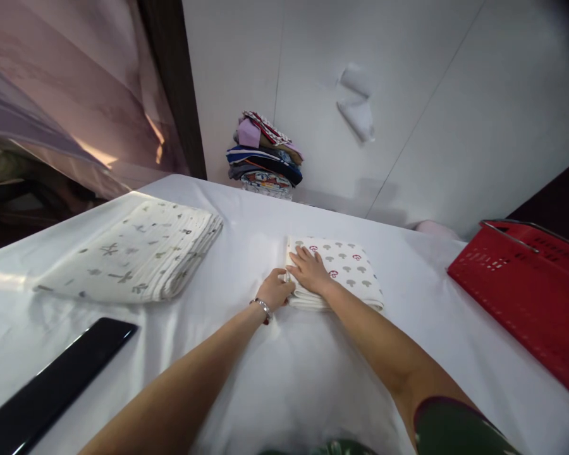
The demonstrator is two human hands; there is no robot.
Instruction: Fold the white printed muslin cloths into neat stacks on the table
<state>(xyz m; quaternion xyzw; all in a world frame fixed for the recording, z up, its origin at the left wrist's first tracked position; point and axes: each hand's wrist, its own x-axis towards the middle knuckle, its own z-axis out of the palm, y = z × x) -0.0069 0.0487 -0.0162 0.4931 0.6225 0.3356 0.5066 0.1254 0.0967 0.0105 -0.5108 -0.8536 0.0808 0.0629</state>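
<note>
The folded cloth (pixel 351 268) lies flat near the middle of the white surface (pixel 249 221), straight ahead of the person. Its print is rows of grey mushroom shapes with a few red figures among them; the red ones are too small to make out as pictures or lettering. The mushroom caps point toward the far side, their stems toward the person. The cloth's long axis runs left to right, its right end slightly nearer the person, and the stacked layers show along the near edge.

The right hand (pixel 309 270) lies palm down on the cloth's left part, fingers extended and somewhat spread, pressing on the top layer. The left hand (pixel 275 291) is at the near left corner, its fingers curled in and closed on the cloth's edge. A bracelet (pixel 264 309) circles the left wrist; a dark green sleeve (pixel 455 426) covers the right upper arm.

Well to the left lies a folded stack (pixel 133 256) with small plant motifs, one mark resembling a letter but too blurred to read. Its layered edge faces the cloth. Nearer the person, a glossy black panel (pixel 59 382) lies slantwise. A red basket (pixel 526 297) with a metal handle stands at the right. Beyond the far edge, clothes (pixel 265 158) are piled against the wall (pixel 322 44).
</note>
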